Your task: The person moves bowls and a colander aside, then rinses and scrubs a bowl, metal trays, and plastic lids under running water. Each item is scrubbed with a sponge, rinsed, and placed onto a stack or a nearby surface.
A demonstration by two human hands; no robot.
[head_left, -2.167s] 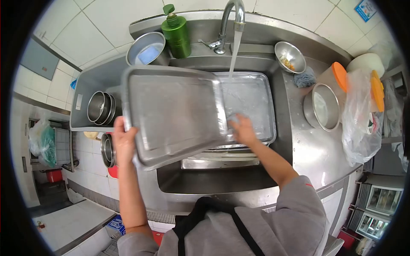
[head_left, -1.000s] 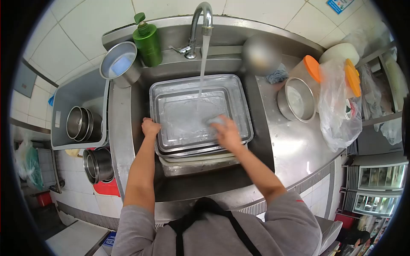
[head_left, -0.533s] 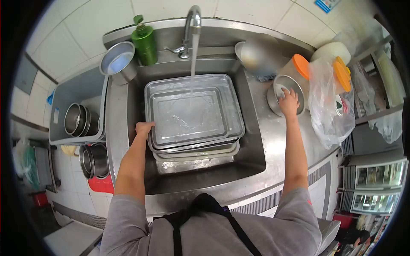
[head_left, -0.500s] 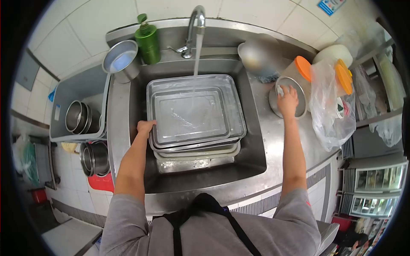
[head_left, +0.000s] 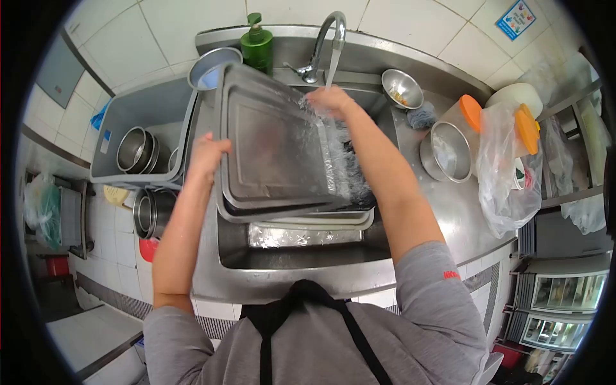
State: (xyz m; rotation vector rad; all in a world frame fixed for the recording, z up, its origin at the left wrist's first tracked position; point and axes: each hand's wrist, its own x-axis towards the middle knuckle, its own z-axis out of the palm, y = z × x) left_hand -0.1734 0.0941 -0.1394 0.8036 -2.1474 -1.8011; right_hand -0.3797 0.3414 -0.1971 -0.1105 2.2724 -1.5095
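Observation:
A metal tray point(head_left: 276, 141) is tilted up over the sink, its left side raised, with water spilling off its right side. My left hand point(head_left: 210, 154) grips the tray's left edge, fingers closed on it. Under the running faucet point(head_left: 332, 38), my right hand point(head_left: 330, 101) is at the tray's upper right edge; splashing water partly hides its fingers. Beneath the tray, pale trays point(head_left: 346, 220) and a foil-like shiny surface point(head_left: 305, 237) show in the sink point(head_left: 308, 258).
Left of the sink, a grey bin point(head_left: 106, 160) holds metal pots. A green bottle point(head_left: 257, 50) stands behind. On the right are a bowl with scraps point(head_left: 402, 88), a metal bowl point(head_left: 446, 151), orange-lidded containers point(head_left: 470, 113) and a plastic bag point(head_left: 507, 173).
My right hand has left the metal bowl on the right and moved to the tray. The tray has been raised and tilted, spilling water. The camera view has shifted slightly.

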